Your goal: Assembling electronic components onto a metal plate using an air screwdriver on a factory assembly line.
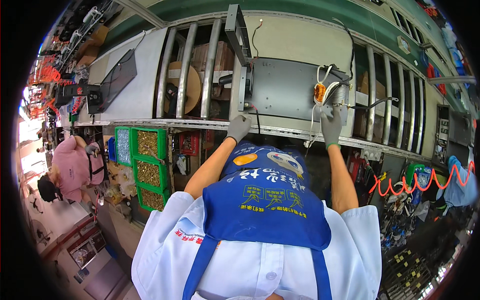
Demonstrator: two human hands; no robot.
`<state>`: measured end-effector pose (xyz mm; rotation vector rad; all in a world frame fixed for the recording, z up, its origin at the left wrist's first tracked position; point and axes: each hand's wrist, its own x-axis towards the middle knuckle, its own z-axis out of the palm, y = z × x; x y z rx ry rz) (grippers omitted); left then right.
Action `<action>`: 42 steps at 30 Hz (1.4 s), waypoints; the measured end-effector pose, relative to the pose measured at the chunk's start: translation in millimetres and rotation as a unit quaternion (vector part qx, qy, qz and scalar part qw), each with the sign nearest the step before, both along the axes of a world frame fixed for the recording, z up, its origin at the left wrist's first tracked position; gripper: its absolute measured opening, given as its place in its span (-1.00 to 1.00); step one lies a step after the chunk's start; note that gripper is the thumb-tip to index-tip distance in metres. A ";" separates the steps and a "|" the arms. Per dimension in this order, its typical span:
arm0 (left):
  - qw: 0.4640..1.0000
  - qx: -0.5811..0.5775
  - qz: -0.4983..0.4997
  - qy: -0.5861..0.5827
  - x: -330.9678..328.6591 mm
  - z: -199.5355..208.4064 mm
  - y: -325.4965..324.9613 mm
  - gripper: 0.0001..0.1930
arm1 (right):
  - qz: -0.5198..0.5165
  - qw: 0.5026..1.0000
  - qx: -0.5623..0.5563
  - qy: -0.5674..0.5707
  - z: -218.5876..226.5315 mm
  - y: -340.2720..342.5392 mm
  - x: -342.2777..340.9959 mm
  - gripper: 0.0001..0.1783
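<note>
a long roller line (210, 122) runs across the view, steel rollers (186, 70) on the left and more on the right. a grey metal plate (285, 87) lies flat on it in the middle, with an orange coil (320, 92) and a ribbed silver part (339, 93) at the plate's right edge. further left, a pale board (135, 85) carries a tilted black panel (117, 80).

Left arm: bare forearm stretched forward, elbow slightly bent.
Left hand (238, 127): grey-gloved, fingers curled downward.
Right arm: bare forearm extended straight ahead.
Right hand (331, 127): grey-gloved, fingers raised, pinching.
</note>
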<state>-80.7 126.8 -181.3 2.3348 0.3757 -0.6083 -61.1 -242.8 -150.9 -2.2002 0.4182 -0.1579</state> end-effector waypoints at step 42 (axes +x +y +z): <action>0.986 -0.072 -0.026 -0.145 -3.7 -65.2 -12.7 -0.27 | -0.232 0.892 0.159 0.354 -128.6 55.5 -534.4 -0.55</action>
